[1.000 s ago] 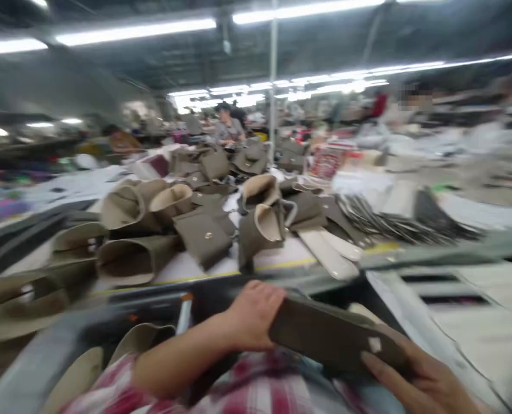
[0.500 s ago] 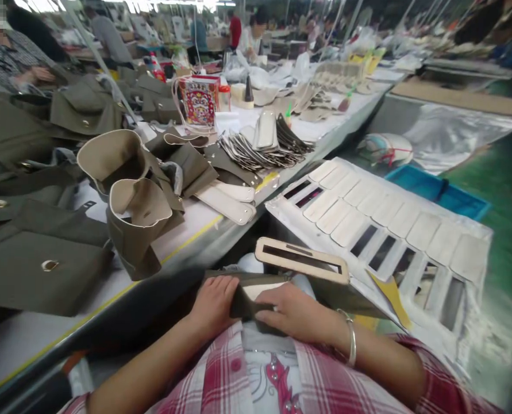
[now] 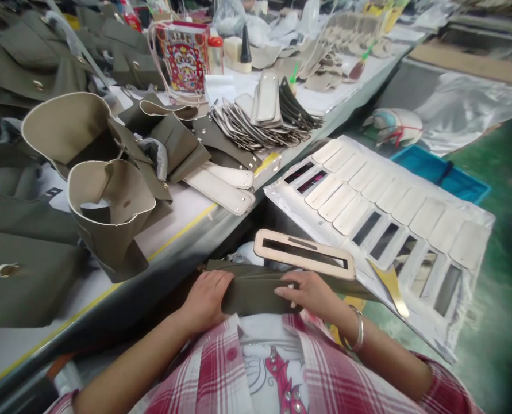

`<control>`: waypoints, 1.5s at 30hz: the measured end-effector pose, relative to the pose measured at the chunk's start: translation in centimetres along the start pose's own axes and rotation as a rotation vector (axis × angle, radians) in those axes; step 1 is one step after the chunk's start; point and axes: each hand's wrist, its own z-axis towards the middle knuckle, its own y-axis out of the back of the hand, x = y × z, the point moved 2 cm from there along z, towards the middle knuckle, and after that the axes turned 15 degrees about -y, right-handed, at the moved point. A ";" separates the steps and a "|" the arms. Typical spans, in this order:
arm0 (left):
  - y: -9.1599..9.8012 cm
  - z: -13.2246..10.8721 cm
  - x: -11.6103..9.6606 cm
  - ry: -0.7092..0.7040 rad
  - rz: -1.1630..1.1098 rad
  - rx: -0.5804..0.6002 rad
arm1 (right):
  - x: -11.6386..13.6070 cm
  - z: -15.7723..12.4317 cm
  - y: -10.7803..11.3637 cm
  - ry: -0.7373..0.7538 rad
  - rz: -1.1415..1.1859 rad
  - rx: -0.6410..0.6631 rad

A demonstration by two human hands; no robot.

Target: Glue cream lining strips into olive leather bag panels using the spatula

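An olive-green leather piece [image 3: 258, 287] lies folded across my lap. My left hand [image 3: 206, 299] grips its left end, fingers curled over the edge. On the piece's right part my right hand [image 3: 311, 293] is closed, thumb on top, a silver bangle at the wrist. Just beyond my hands rests a beige frame piece with a long slot [image 3: 303, 253]. Next to it on the right, a white sheet [image 3: 471, 215] carries rows of beige oblong pieces [image 3: 380, 198].
The worktable [image 3: 187, 221] on the left holds olive bag bodies [image 3: 109, 213], flap pieces with snaps, a fanned stack of dark strips [image 3: 260, 123] and a patterned box [image 3: 182, 54]. A blue tray [image 3: 441, 175] and a green floor [image 3: 505, 190] lie to the right.
My head has turned right and down from the blurred far view. Both hands have come together on the olive piece in my lap, which now looks folded more tightly.
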 end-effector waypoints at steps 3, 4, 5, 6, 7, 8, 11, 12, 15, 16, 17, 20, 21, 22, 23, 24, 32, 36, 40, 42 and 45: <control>0.1 0.0 0.1 -0.022 -0.020 0.021 | -0.5 0.3 0.6 0.014 -0.058 -0.001; 0.2 0.0 0.1 -0.033 -0.023 0.033 | -0.6 0.2 0.7 0.043 -0.091 -0.033; 0.3 0.1 0.1 -0.044 -0.023 0.044 | -0.6 0.1 0.8 0.073 -0.116 -0.074; 0.4 0.2 0.0 -0.053 -0.020 0.054 | -0.7 0.0 0.8 0.097 -0.130 -0.116; 0.5 0.3 0.0 -0.058 -0.014 0.058 | -0.9 -0.2 0.7 0.115 -0.128 -0.163; 0.6 0.4 -0.1 -0.061 -0.007 0.061 | -1.1 -0.5 0.5 0.126 -0.112 -0.213; 0.7 0.4 -0.2 -0.069 0.004 0.064 | -2.1 -1.0 -0.7 0.123 -0.041 -0.382; 0.8 0.4 -0.3 -0.074 0.006 0.065 | -2.5 -1.2 -1.1 0.113 -0.018 -0.430; 0.9 0.4 -0.6 -0.090 0.022 0.066 | -3.6 -1.1 -1.9 0.092 0.043 -0.465; 0.8 0.5 -0.7 -0.093 0.033 0.067 | -3.9 -0.9 -2.1 0.091 0.060 -0.451; 0.8 0.6 -0.9 -0.094 0.048 0.067 | -4.1 -0.8 -2.2 0.089 0.073 -0.438; 0.1 1.5 -1.7 -0.082 0.107 0.058 | -4.4 -0.4 -2.4 0.067 0.100 -0.442; -0.2 1.9 -2.1 -0.081 0.123 0.053 | -4.4 -0.3 -2.5 0.065 0.110 -0.455; -0.5 2.4 -2.4 -0.082 0.134 0.047 | -4.4 -0.2 -2.6 0.063 0.115 -0.466; -0.8 2.9 -2.8 -0.085 0.138 0.041 | -4.4 -0.2 -2.8 0.061 0.118 -0.477; -1.1 3.3 -3.0 -0.089 0.137 0.033 | -4.4 -0.2 -2.9 0.057 0.119 -0.485; -1.2 4.1 -3.2 -0.105 0.091 0.031 | -4.8 -0.5 -3.3 0.048 0.164 -0.465; -1.2 4.5 -3.4 -0.140 0.109 0.065 | -5.0 -0.4 -3.3 0.032 0.169 -0.493; -1.8 6.3 -4.7 -0.214 0.136 0.123 | -5.1 -0.1 -3.7 0.026 0.179 -0.525; -2.3 7.4 -5.5 -0.233 0.136 0.147 | -5.1 0.0 -3.8 0.054 0.188 -0.543; -2.8 8.4 -6.2 -0.231 0.127 0.150 | -5.2 0.0 -3.9 0.075 0.208 -0.560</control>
